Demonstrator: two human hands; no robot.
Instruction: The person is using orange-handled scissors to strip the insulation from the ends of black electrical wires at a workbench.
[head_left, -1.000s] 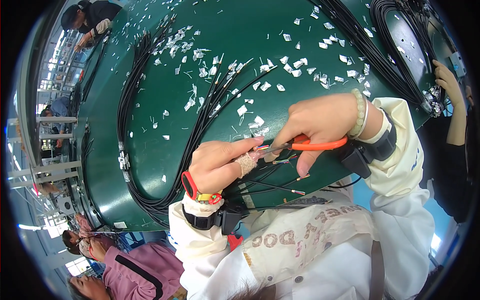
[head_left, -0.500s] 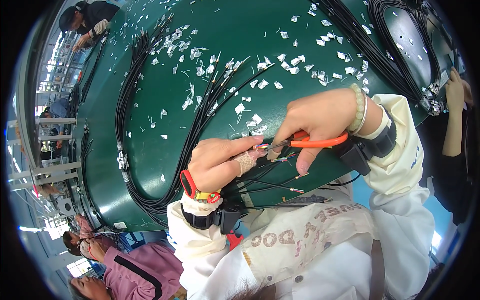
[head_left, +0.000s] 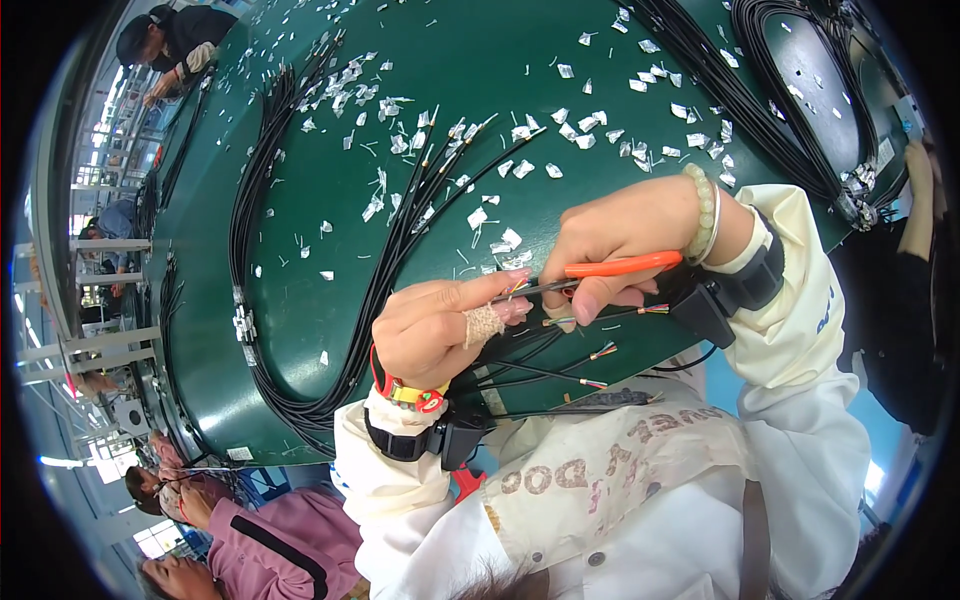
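My right hand [head_left: 625,240] grips orange-handled scissors [head_left: 610,268], blades pointing left toward my left fingers. My left hand [head_left: 440,330], with a bandaged finger, pinches the end of a thin black cable [head_left: 545,375] just at the blade tips. Several more black cables with coloured wire ends fan out below my hands over the front edge of the green table [head_left: 480,110]. A bead bracelet sits on my right wrist, a red-and-yellow band on my left, and both wrists wear black strapped devices.
Bundles of black cables [head_left: 300,250] loop across the green table, with more at the far right [head_left: 790,130]. White cut scraps [head_left: 500,240] litter the surface. Other people work at the top left [head_left: 170,40], bottom left [head_left: 240,520] and right edge [head_left: 915,200].
Both hands stay close together at the table's front edge. The scissors and the pinched cable end have hardly shifted.
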